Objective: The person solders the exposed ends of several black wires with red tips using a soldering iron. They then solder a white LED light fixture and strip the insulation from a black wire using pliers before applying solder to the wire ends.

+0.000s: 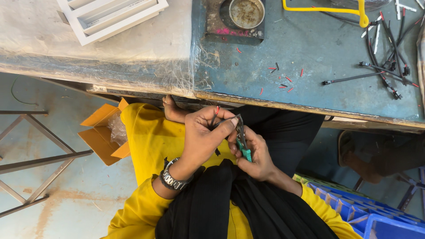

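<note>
My left hand (pixel 201 137) pinches a thin black wire with a red tip (pixel 215 116) between thumb and fingers, just below the bench edge. A metal watch (pixel 173 179) sits on that wrist. My right hand (pixel 256 152) grips small pliers with green handles (pixel 242 141); their metal jaws point up toward the wire. Both hands are close together over my lap, above yellow sleeves and a black cloth (pixel 230 203).
A blue workbench (pixel 310 57) carries several black wires (pixel 389 62), red insulation scraps (pixel 285 79), a yellow cable (pixel 327 9) and a metal cup (pixel 246 12). A white louvred frame (pixel 110 15) lies on plastic sheet. An open cardboard box (pixel 104 132), metal stand (pixel 35 159) and blue crate (pixel 376 217) are below.
</note>
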